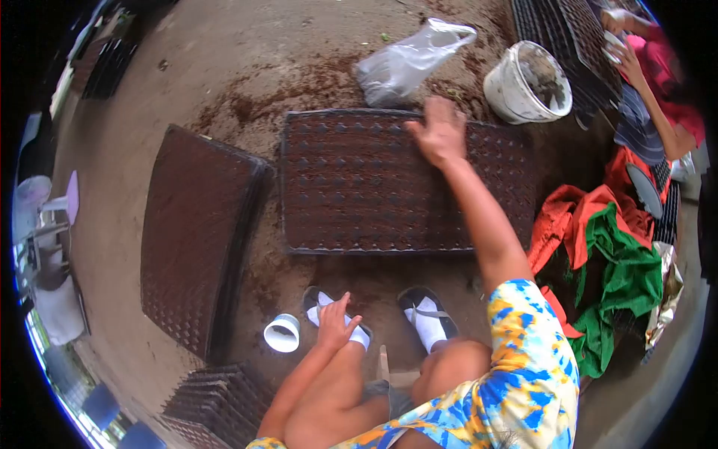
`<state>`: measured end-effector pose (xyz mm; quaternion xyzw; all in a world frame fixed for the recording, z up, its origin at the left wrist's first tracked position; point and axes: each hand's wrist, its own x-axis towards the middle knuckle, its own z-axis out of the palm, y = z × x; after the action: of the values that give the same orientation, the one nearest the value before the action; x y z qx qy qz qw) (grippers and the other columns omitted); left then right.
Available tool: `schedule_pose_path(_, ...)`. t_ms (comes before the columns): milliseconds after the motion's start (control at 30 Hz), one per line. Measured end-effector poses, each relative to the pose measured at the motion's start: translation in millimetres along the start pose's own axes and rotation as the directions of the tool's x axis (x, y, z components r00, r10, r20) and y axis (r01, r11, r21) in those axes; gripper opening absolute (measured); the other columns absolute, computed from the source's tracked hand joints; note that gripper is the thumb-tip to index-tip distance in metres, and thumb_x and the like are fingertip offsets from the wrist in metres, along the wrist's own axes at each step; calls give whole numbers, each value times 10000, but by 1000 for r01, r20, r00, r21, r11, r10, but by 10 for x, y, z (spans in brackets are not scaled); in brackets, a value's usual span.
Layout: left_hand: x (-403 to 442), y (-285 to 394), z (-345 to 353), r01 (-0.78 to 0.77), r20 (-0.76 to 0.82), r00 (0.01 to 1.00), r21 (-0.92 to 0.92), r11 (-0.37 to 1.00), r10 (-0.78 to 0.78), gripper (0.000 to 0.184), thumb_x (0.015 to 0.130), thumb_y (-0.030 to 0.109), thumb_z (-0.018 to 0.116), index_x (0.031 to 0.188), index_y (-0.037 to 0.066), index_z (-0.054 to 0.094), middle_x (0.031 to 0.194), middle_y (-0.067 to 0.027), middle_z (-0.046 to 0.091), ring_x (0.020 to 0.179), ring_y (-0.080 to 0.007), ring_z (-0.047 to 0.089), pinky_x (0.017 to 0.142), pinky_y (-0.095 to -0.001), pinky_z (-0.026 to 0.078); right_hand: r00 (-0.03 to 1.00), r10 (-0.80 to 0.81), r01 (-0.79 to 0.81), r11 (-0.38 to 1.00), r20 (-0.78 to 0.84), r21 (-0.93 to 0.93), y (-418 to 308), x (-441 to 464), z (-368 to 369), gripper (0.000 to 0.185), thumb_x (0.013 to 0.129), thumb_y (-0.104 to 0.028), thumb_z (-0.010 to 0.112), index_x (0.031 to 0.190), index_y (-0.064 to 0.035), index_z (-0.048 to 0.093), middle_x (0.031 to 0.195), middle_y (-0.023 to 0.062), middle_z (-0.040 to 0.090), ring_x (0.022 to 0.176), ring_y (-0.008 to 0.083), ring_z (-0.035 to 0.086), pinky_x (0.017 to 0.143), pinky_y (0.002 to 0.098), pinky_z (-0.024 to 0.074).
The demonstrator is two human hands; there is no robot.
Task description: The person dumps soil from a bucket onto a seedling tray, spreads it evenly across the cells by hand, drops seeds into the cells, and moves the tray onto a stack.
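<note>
A wide seedling tray (359, 187) full of dark brown soil lies on the ground before me, with rows of cell corners showing through. My right hand (441, 131) is over its far edge, right of the middle, fingers apart and pointing away, holding nothing. Resting at my left knee, my left hand (336, 322) is empty with its fingers spread. A small white cup (283, 334) stands on the ground just left of that knee. To the left is a stack of soil-covered trays (198, 232).
A plastic bag (407, 63) and a dirty white bucket (523, 82) sit beyond the tray. Black trays (213, 404) are piled at lower left. Red and green cloths (621, 262) lie at right, near another person (658, 97) beside more stacked trays (561, 37).
</note>
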<state>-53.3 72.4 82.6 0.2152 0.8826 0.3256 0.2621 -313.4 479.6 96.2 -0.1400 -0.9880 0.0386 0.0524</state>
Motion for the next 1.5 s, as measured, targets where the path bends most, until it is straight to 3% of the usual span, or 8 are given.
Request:
schedule_pose_path(233,40,49,-48,34,22,999,1,999,-34,664,849,455,571,1345,47,401,1124,-110,577,1060,-272,526,938,-417,343,747,-662,632,735,58,245,-2292,157,261,928,825,-724,324,1410,-5,272,1499,168,231,1410,290,153,1132,485,103)
schedule_pose_path(467,43,-3,-7,57,48,997,41,998,-58,658,848,459,569,1336,45,420,1138,-147,568,1060,-303,524,942,-428,345,260,-962,835,178,-87,521,-1942,-1513,190,944,798,-730,344,1411,-12,307,1497,109,277,1415,246,173,1140,473,83)
schedule_pose_path(733,-38,-121,-112,27,-166,985,-84,996,-40,588,862,371,567,1321,26,440,1214,-172,548,1099,-347,508,971,-443,353,996,67,-70,997,64,43,935,-2144,-320,858,825,-627,448,1416,-22,303,1494,185,240,1395,340,181,1081,525,141)
schedule_pose_path(800,23,-184,-197,89,-276,954,-113,990,-118,536,894,309,525,1325,6,429,1177,-185,556,1088,-337,517,952,-431,383,869,435,-482,853,-236,-199,1574,-2447,-76,781,851,-501,525,1405,1,297,1475,220,253,1357,383,235,1041,540,212)
schedule_pose_path(900,211,-156,-375,197,-468,818,-318,928,-334,464,933,218,459,1332,-15,410,1175,-177,518,1123,-292,495,962,-387,384,873,451,-453,891,186,-34,855,-1980,-571,799,838,-508,550,1407,-8,296,1484,209,243,1380,379,196,1068,560,175)
schedule_pose_path(1133,823,75,-818,102,-613,774,-130,986,-161,518,973,348,392,1342,-16,394,1300,-195,441,1222,-325,417,1047,-423,290,824,-565,531,749,-36,395,-1023,-1129,50,940,784,-738,375,1432,-64,277,1507,129,244,1404,276,205,1125,502,82)
schedule_pose_path(1267,1080,201,-1069,42,-516,857,84,996,7,568,966,404,388,1346,-18,382,1353,-189,413,1267,-351,359,1065,-435,242,995,-75,85,983,-67,163,-121,-247,-16,822,871,-643,355,1436,-56,243,1495,161,243,1402,307,182,1118,513,89)
schedule_pose_path(1500,1679,-212,-1256,144,-551,809,-152,978,-205,550,986,367,394,1361,-34,361,1368,-204,412,1287,-328,373,1072,-391,271,840,537,-538,843,-75,14,1807,-996,-250,804,915,-603,311,1440,-1,216,1511,181,198,1416,301,138,1107,529,105)
